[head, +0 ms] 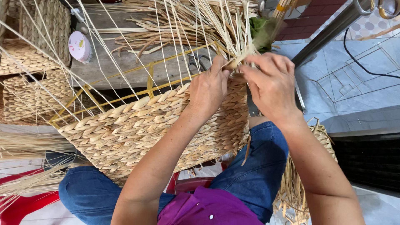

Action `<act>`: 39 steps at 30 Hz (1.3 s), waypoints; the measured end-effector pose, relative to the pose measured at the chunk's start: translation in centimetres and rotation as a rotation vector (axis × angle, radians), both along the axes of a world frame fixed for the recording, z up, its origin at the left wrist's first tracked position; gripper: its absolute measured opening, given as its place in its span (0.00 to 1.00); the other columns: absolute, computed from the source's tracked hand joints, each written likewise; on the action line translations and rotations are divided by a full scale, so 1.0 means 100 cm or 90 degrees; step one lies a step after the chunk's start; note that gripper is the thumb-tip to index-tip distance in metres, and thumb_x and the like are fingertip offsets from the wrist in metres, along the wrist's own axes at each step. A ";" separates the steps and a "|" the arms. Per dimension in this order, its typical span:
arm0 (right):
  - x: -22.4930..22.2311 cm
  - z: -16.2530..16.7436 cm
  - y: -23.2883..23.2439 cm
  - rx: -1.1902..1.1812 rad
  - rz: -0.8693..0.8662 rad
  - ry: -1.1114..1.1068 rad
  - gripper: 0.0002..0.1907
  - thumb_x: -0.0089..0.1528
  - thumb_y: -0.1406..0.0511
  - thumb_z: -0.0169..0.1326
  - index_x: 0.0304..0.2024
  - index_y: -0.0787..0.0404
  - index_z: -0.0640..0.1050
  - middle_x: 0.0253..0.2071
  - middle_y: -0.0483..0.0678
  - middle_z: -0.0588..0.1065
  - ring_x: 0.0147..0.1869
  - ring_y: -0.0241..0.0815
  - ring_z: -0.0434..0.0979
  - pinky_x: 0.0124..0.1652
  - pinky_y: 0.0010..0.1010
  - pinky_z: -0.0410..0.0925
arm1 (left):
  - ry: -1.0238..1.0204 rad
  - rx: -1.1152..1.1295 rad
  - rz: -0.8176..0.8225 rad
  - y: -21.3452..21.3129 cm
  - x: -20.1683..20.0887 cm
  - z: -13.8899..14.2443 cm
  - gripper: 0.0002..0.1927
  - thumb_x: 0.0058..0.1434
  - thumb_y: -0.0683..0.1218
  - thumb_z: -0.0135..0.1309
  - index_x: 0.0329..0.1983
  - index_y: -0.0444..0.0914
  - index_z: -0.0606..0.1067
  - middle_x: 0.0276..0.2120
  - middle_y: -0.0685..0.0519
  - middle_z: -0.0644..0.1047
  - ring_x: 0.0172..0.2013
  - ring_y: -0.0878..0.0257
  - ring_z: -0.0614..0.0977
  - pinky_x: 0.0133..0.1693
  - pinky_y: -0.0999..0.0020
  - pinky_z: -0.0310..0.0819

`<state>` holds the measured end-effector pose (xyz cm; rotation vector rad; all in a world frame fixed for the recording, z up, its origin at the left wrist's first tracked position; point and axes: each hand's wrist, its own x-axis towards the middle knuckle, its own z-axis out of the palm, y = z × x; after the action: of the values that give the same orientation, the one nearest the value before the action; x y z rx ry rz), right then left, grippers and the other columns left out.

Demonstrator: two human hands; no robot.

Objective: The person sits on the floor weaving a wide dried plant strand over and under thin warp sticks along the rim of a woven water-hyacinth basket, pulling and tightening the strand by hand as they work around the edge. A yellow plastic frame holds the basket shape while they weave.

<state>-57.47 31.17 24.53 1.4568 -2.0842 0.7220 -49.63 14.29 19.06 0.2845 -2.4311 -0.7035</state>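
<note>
A half-woven straw basket (pixel 137 129) on a yellow wire frame (pixel 150 77) rests across my knees. My left hand (pixel 208 89) presses on the basket's upper right corner, thumb and fingers pinching a flat straw strand (pixel 241 58). My right hand (pixel 271 83) sits beside it at the same corner, fingers curled around that strand. Thin pale upright stalks (pixel 183 29) fan out from the basket's top edge.
Finished woven baskets (pixel 29 62) are stacked at the left. A wooden bench (pixel 125 62) holds loose straw, scissors (pixel 198 62) and a round pink tin (pixel 79 46). A metal pole (pixel 329 33) and tiled floor lie at the right; a red plastic stool (pixel 25 204) below.
</note>
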 end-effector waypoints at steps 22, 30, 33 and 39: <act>-0.043 -0.056 0.000 -0.483 0.333 -1.089 0.05 0.68 0.69 0.52 0.44 0.64 0.76 0.39 0.56 0.80 0.34 0.42 0.79 0.38 0.30 0.72 | -0.197 0.188 -0.090 -0.013 -0.012 0.042 0.09 0.68 0.45 0.49 0.47 0.36 0.68 0.29 0.44 0.81 0.22 0.51 0.85 0.28 0.53 0.80; -0.046 -0.029 0.017 -0.070 0.125 -0.380 0.16 0.64 0.66 0.65 0.55 0.62 0.82 0.50 0.51 0.82 0.45 0.43 0.75 0.46 0.32 0.70 | -0.137 0.006 -0.078 -0.003 -0.014 0.019 0.05 0.69 0.42 0.52 0.40 0.36 0.76 0.29 0.41 0.81 0.27 0.45 0.84 0.29 0.50 0.78; -0.053 -0.027 0.010 0.012 0.092 -0.261 0.15 0.59 0.63 0.69 0.48 0.60 0.84 0.42 0.51 0.81 0.41 0.46 0.74 0.42 0.37 0.68 | -0.028 0.032 -0.137 -0.008 -0.006 0.026 0.09 0.63 0.43 0.55 0.45 0.42 0.81 0.31 0.45 0.83 0.29 0.47 0.85 0.35 0.52 0.80; -0.071 -0.038 -0.004 0.073 -0.018 -0.311 0.14 0.58 0.58 0.71 0.39 0.60 0.84 0.28 0.52 0.77 0.33 0.47 0.73 0.33 0.39 0.65 | -0.102 0.168 -0.069 -0.002 -0.001 0.040 0.10 0.69 0.48 0.57 0.51 0.48 0.83 0.29 0.46 0.84 0.28 0.54 0.86 0.34 0.59 0.81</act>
<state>-64.56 30.78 20.72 1.4096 -2.5389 1.0465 -49.76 14.13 23.03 0.3260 -2.5187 -1.0901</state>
